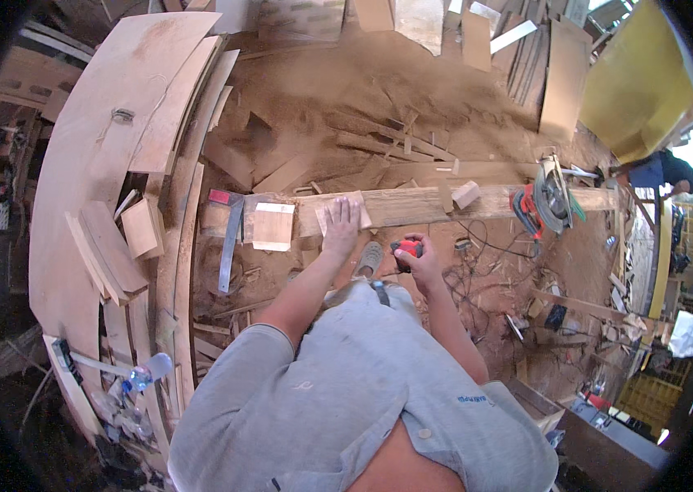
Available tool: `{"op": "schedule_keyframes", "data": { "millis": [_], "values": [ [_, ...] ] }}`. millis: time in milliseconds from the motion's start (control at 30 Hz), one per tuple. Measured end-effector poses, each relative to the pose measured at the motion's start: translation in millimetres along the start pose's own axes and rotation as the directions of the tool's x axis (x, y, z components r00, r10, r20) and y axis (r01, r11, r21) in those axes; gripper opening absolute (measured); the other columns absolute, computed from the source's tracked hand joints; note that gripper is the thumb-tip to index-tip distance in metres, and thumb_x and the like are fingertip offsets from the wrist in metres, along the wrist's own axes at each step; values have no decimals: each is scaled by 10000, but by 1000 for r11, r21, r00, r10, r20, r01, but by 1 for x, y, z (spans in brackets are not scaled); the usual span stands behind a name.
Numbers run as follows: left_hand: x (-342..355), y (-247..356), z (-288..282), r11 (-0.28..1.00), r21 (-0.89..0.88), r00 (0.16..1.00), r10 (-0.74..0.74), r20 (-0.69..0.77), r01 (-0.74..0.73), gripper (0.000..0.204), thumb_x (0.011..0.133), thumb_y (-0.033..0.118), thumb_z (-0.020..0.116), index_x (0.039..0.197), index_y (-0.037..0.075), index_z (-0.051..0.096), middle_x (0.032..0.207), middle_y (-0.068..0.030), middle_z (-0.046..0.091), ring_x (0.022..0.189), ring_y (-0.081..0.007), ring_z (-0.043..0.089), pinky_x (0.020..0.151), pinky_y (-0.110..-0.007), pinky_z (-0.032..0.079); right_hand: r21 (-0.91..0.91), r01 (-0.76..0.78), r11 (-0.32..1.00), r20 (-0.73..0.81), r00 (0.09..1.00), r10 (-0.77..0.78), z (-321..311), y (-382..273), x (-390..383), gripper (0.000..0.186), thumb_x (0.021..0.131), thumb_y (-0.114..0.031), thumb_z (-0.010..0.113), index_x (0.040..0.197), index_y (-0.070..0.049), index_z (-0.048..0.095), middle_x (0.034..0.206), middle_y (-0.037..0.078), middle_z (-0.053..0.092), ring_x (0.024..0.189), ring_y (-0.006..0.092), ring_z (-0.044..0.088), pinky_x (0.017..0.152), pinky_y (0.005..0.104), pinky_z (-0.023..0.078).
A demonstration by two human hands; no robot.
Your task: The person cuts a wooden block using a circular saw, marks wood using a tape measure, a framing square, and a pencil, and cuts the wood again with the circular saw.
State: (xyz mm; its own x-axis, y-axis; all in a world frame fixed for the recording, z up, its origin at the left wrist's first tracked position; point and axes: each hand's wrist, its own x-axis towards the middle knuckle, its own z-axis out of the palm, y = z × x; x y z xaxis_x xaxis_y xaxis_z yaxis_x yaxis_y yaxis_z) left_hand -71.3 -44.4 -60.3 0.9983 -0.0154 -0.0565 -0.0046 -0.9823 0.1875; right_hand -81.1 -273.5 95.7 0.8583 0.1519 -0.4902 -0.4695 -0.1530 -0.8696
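Note:
My left hand [341, 225] lies with fingers extended on a small pale wooden piece [363, 216], which rests on a long rough plank [412, 209] running across the view. My right hand [422, 264] grips a small red and black hand tool [404, 249] just in front of the plank, to the right of my left hand. Left of that hand, a pale block [272, 234] and a metal square with a red handle [231, 246] lie on the plank. A small block [465, 194] sits farther right on it, and a red circular saw [525, 211] stands toward the plank's right end.
Stacked boards [84, 148] and offcuts [113, 254] line the left, with a plastic bottle [150, 371] below. Cables [486, 252] and scraps lie on the dusty floor [494, 303]. A yellow sheet [629, 82] leans at upper right. Another person [674, 172] is at the right edge.

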Motion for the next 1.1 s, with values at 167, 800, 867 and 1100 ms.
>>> {"op": "schedule_keyframes", "data": {
  "millis": [167,800,867,1100],
  "values": [
    [-10,20,-27,965,-263,975,-40,-219,-20,576,1060,180,581,1601,22,460,1616,-273,476,1514,-388,469,1243,-534,389,-367,352,861,209,933,-292,-18,6,63,543,841,-117,808,1352,-85,627,1253,153,725,1068,299,737,934,434,603],
    [-50,-26,-8,199,-848,481,-874,74,492,240,970,191,791,1090,-14,759,997,-131,800,891,-216,756,846,-361,597,-584,761,282,660,647,-382,-23,8,184,431,774,17,778,1170,-67,631,1138,169,652,1175,402,593,1028,486,500],
    [-37,-19,-16,237,-843,561,-823,89,482,258,978,179,785,1127,-26,740,1013,-150,802,879,-224,770,832,-357,605,-572,767,293,663,642,-386,-26,6,185,461,767,7,792,1189,-65,623,1169,168,650,1181,403,593,1036,489,499],
    [-31,1,-24,125,-884,503,-854,135,450,238,984,153,778,1140,-21,734,989,-148,797,889,-207,772,839,-337,610,-570,813,121,717,563,-411,-16,14,173,604,808,-104,803,1361,-103,560,1305,164,597,1237,406,558,1080,508,469]
  ]
}}
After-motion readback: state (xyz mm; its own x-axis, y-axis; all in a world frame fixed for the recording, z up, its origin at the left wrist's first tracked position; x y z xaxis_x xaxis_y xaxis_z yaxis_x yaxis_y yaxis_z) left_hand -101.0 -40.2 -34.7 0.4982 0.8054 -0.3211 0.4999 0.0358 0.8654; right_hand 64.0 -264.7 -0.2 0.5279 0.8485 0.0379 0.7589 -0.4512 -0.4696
